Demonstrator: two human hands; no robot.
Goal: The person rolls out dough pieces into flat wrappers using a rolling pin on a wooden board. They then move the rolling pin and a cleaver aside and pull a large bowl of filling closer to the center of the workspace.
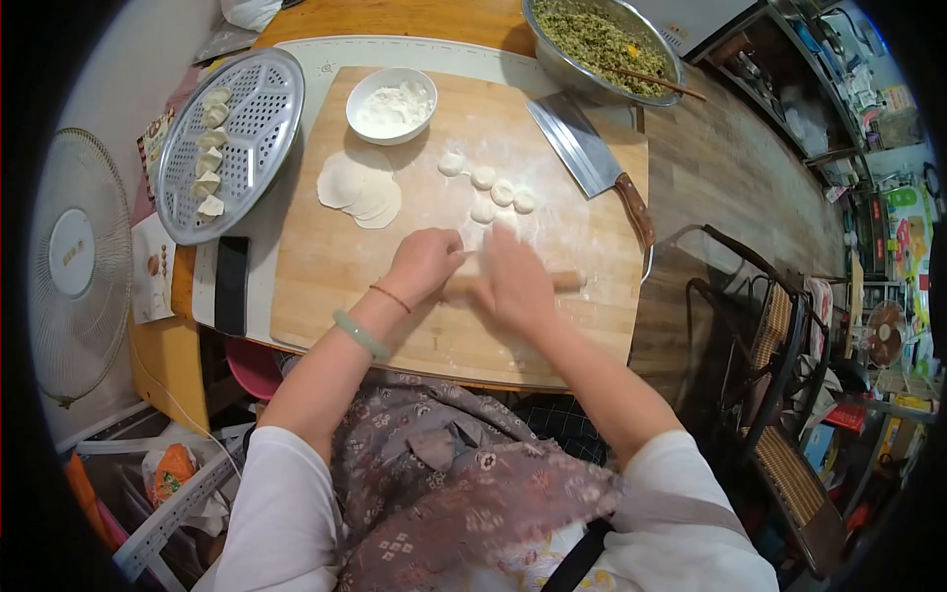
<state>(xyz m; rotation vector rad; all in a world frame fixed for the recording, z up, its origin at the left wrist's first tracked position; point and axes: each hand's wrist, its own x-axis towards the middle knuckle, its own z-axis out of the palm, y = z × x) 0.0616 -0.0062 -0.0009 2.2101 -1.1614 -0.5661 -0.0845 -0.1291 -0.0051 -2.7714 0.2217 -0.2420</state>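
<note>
My left hand [426,262] is closed, its fingertips pinched together at a pale patch, perhaps dough, between my hands; what they hold is hidden. Beside it, my right hand [516,281] is blurred by motion, with its palm over a wooden rolling pin [568,281] and its fingers stretched forward. Just beyond the fingertips lie several small dough rounds [502,192] on the floured wooden board [326,286]. Overlapping flat dough wrappers [361,189] rest farther left, below a white bowl of flour [393,105].
A cleaver [584,148] lies at the board's right, its handle near the edge. Behind it stands a metal bowl of green filling [602,44] with chopsticks. On the left are a perforated tray [258,128] holding several dumplings [209,161], a phone [232,286] and a fan [74,252].
</note>
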